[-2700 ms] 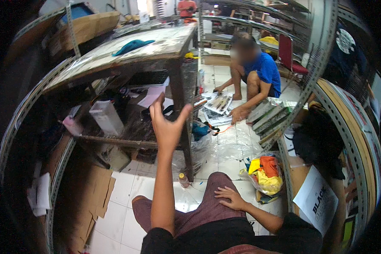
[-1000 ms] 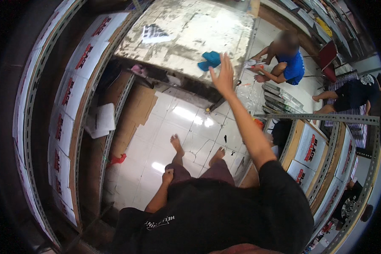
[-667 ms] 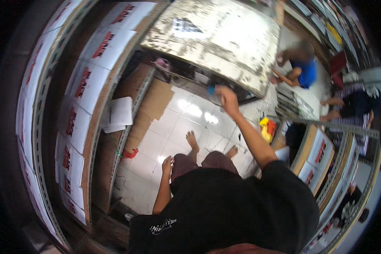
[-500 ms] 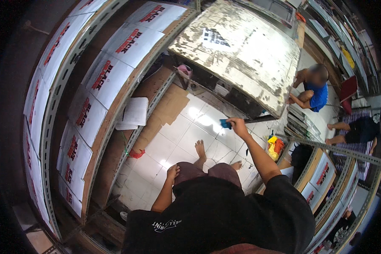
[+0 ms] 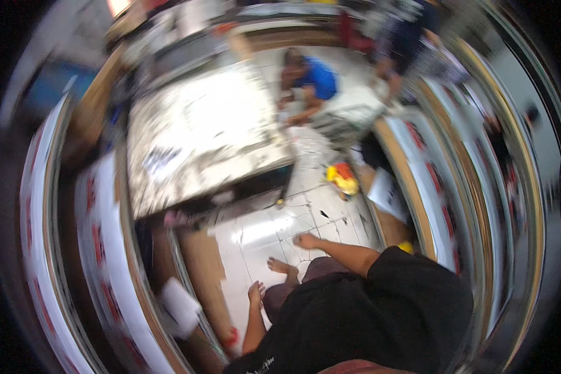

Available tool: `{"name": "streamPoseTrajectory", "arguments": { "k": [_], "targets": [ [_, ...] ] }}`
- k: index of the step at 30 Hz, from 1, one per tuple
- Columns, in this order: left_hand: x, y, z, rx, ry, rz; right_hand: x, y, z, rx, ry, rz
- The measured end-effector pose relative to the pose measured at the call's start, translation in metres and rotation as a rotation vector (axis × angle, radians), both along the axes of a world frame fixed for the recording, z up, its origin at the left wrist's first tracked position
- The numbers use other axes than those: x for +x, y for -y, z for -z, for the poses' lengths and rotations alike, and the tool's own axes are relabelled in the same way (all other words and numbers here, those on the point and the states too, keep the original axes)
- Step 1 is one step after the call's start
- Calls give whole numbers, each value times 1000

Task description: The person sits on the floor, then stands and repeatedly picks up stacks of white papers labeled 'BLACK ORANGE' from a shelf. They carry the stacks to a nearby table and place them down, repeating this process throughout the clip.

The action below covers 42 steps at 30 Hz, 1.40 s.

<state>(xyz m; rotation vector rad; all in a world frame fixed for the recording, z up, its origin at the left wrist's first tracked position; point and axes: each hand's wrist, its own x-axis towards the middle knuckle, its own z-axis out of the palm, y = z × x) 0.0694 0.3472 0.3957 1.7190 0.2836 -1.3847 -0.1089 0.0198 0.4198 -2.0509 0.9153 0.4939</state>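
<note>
My right hand (image 5: 304, 241) is held out over the white tiled floor (image 5: 265, 240), its fingers curled in. The picture is blurred, and whatever those fingers hold, if anything, is hidden. Lower and to the left, my left hand (image 5: 255, 292) hangs beside my thigh with its fingers loosely apart and nothing in it. Beyond both hands stands a large table (image 5: 199, 124) with a pale, dark-stained top. The small teal thing seen earlier does not show.
Racks with white boxes (image 5: 103, 249) curve along the left; more racks (image 5: 439, 199) stand right. A yellow and red cloth bundle (image 5: 343, 179) lies on the floor. Cardboard (image 5: 199, 262) lies left. A person in blue (image 5: 321, 78) crouches beyond the table; another person (image 5: 405, 37) is farther right.
The view has swung right, so the table and crouching person appear farther left. My right hand has drawn nearer my body, and the teal thing it held is out of sight.
</note>
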Motion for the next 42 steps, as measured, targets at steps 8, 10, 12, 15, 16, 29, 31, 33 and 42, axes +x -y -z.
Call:
{"name": "streamPoseTrajectory", "arguments": {
  "k": [8,10,12,15,16,29,31,33,42],
  "targets": [
    [50,60,-11,53,-15,568,-254,-157,22,172,-286,510],
    [48,77,0,151,-31,791,-287,-178,34,143,-256,780],
    [45,97,-3,166,8,923,-292,-194,24,68,-120,1051],
    [26,126,-16,170,95,1077,-296,-236,12,-28,77,1422],
    [8,138,-19,153,141,1118,-294,-256,16,13,155,1528],
    [-317,33,-1,-419,-249,1412,-438,-525,69,325,106,1780],
    [-325,4,42,-417,-710,1385,-439,-548,37,463,281,2092],
    [-324,2,50,-422,-565,1452,-433,-569,20,525,397,2274],
    [-312,68,-31,-354,198,1252,-463,-573,58,568,260,1758]
  ]
}}
